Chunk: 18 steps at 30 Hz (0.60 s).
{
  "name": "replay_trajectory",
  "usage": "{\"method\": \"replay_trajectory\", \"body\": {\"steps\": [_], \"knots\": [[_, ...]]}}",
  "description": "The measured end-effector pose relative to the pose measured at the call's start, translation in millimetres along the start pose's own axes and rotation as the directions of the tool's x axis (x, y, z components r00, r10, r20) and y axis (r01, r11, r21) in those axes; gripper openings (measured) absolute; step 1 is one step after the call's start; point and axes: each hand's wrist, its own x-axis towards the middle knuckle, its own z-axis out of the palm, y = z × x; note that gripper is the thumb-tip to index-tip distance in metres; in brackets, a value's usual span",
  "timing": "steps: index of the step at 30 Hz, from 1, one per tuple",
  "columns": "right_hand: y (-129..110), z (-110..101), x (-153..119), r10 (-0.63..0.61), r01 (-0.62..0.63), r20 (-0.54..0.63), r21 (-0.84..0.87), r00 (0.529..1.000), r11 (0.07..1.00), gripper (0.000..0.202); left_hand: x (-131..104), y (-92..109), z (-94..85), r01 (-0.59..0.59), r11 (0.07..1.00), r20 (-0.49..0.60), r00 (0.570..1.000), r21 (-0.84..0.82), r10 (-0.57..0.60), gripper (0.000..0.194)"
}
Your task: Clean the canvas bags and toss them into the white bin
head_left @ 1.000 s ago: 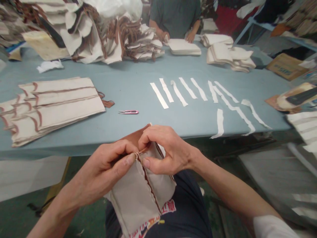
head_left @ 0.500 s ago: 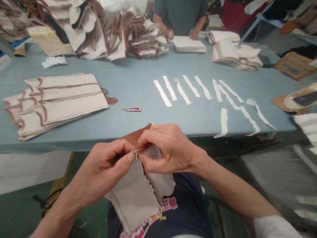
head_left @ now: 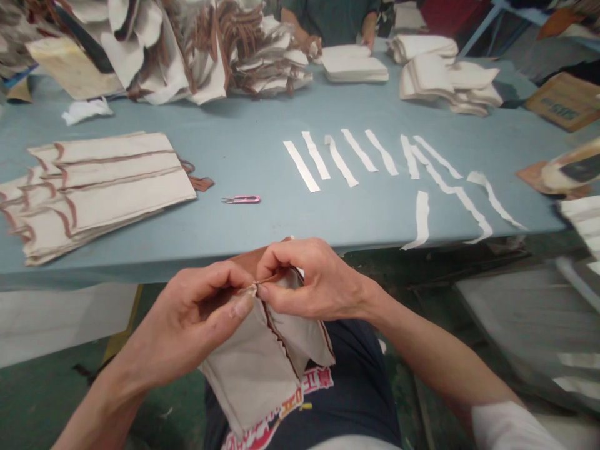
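Note:
A cream fabric piece (head_left: 253, 362) with brown seam edging hangs over my lap, a brown strip (head_left: 250, 261) at its far edge. My left hand (head_left: 206, 312) pinches its top edge between thumb and fingers. Right beside it, my right hand (head_left: 307, 281) grips the same edge at the brown seam, thumb and forefinger pressed together. The two hands nearly touch where the seam gathers. Pink thread snips (head_left: 241, 199) lie on the table beyond my hands.
On the blue table (head_left: 262, 156), a stack of sewn cream pieces (head_left: 107, 181) lies left. Several white strips (head_left: 301, 166) are spread right of centre. Piled fabric (head_left: 187, 56) and folded cream cloths (head_left: 356, 67) stand at the back, near another person's hand (head_left: 312, 47). A cardboard box (head_left: 565, 103) sits far right.
The view has shifted slightly, so the table items sit a little higher and mostly further left. Both hands keep their pinch on the fabric; my right hand's fingers have closed in nearer the left thumb.

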Motion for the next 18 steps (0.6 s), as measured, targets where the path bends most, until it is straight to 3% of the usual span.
{"method": "replay_trajectory", "body": {"steps": [12, 15, 18], "knots": [[-4.3, -4.8, -6.1, -0.125, 0.123, 0.002, -0.196, 0.992, 0.973, 0.011, 2.1, 4.9, -3.6, -0.123, 0.945, -0.007, 0.991, 0.303, 0.131, 0.024], [-5.5, -2.6, -4.4, -0.097, 0.093, -0.014, -0.189, 0.995, 0.977, 0.011, -0.2, 3.4, -1.6, -0.110, 0.946, -0.041, 0.991, 0.306, 0.129, 0.022], [-2.0, 2.5, -1.6, 0.029, -0.030, -0.020, -0.031, 0.999, 0.999, 0.007, 0.0, 2.2, -0.2, -0.054, 0.976, -0.062, 0.996, 0.211, 0.068, 0.023]]}}
